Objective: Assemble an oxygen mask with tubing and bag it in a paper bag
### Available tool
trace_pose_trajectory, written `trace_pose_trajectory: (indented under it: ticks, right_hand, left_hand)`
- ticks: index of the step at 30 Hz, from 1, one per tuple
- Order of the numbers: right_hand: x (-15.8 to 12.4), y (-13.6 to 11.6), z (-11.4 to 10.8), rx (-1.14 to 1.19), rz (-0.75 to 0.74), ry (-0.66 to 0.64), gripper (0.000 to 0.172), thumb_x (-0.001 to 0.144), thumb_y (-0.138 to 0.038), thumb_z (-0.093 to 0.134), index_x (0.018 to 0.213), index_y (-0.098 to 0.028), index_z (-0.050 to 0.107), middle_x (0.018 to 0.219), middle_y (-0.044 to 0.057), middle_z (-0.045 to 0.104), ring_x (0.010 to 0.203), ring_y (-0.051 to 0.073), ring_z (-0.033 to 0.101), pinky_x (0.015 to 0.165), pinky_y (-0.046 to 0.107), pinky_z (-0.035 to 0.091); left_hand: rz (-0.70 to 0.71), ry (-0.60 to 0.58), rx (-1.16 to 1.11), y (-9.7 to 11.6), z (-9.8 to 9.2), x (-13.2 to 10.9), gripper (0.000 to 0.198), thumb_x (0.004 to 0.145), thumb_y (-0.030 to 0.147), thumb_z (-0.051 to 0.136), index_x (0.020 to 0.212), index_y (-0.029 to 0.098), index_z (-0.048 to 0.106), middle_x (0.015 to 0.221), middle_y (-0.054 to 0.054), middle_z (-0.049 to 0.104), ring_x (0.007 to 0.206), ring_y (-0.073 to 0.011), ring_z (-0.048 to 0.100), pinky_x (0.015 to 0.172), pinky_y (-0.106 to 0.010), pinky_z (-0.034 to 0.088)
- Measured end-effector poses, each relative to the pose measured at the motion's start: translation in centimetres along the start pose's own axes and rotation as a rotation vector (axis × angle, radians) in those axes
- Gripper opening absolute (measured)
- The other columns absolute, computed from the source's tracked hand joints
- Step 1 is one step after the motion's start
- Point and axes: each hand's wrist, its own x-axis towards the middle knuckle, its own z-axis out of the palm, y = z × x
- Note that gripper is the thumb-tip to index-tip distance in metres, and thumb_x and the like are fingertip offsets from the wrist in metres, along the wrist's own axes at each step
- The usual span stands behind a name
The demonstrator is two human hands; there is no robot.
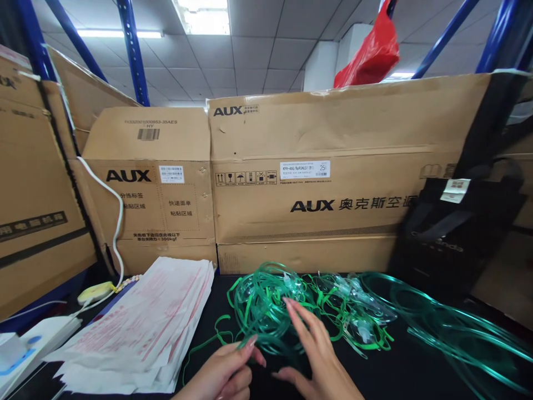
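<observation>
Now hardly begun by the look of things: green tubes and masks in one big tangle on the black desk, right hand open and flat on top, left hand curled at a loop, grip hard to tell, flat paper bags stacked beside.

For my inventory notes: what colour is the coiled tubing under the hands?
Translucent green; the tubing shows best in the head view.

Head camera looks forward-down, close above left hand and right hand, facing cartons.
</observation>
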Motion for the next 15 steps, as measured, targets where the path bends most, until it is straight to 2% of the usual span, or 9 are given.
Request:
trace_pose_trajectory:
  ticks: [1,3,5,7,10,13,15]
  right_hand:
    - [-0.1,-0.2,-0.1,-0.096,-0.089,-0.034,0.079,0.070,-0.015,0.061,0.137,-0.030,0.022,0.138,0.009,0.035,0.125,0.029,0.033,0.099,0.044,0.035]
    - [-0.1,-0.4,-0.1,-0.227,-0.239,-0.078,0.080,0.071,-0.012,0.059,0.139,-0.027,0.019,0.135,0.009,0.041,0.122,0.027,0.038,0.096,0.042,0.038]
    - [0.0,-0.6,0.1,-0.307,-0.358,-0.077,0.072,0.076,-0.012,0.055,0.138,-0.024,0.022,0.125,0.009,0.053,0.115,0.025,0.047,0.093,0.039,0.041]
    - [0.0,-0.7,0.2,-0.344,-0.444,-0.065,0.056,0.083,-0.014,0.048,0.136,-0.022,0.029,0.105,0.007,0.065,0.100,0.021,0.057,0.090,0.037,0.044]
    - [-0.2,-0.8,0.4,-0.368,-0.445,-0.061,0.037,0.093,-0.019,0.031,0.130,-0.019,0.038,0.078,0.004,0.066,0.072,0.015,0.064,0.076,0.028,0.051]
    - [-0.6,-0.6,0.7,-0.424,-0.384,-0.073,0.040,0.096,-0.024,0.018,0.128,-0.014,0.039,0.075,0.004,0.063,0.057,0.011,0.063,0.052,0.016,0.050]
    - [-0.9,-0.2,0.9,-0.488,-0.384,-0.086,0.042,0.096,-0.026,0.016,0.128,-0.013,0.039,0.078,0.005,0.063,0.053,0.011,0.063,0.045,0.016,0.049]
  left_hand:
    - [-0.009,-0.022,0.045,0.0,0.1,0.0,0.041,0.063,0.058,0.062,0.069,0.017,0.057,0.021,0.014,0.025,0.020,-0.0025,0.009,0.027,-0.017,0.003]
    - [-0.018,-0.045,0.193,0.0,0.4,0.0,0.045,0.065,0.060,0.058,0.062,0.016,0.057,0.023,0.013,0.027,0.021,-0.0024,0.012,0.029,-0.019,0.004]
    - [-0.038,-0.025,0.371,0.0,0.8,-0.2,0.050,0.063,0.064,0.056,0.055,0.014,0.057,0.026,0.012,0.029,0.024,-0.0020,0.014,0.030,-0.021,0.004]
    - [-0.029,0.038,0.480,0.1,1.1,-0.3,0.053,0.060,0.067,0.055,0.050,0.015,0.054,0.029,0.011,0.029,0.026,-0.0015,0.015,0.031,-0.022,0.003]
    - [-0.005,0.118,0.466,-0.1,1.0,-0.1,0.056,0.057,0.071,0.053,0.045,0.016,0.050,0.028,0.011,0.030,0.025,-0.0014,0.016,0.031,-0.022,0.003]
    - [0.006,0.147,0.348,-0.8,0.5,0.6,0.057,0.052,0.074,0.053,0.044,0.019,0.044,0.021,0.011,0.027,0.020,-0.0021,0.015,0.029,-0.020,0.005]
    - [0.046,0.181,0.304,-1.4,0.3,1.1,0.056,0.050,0.075,0.054,0.045,0.020,0.042,0.019,0.013,0.022,0.019,-0.0023,0.012,0.028,-0.019,0.008]
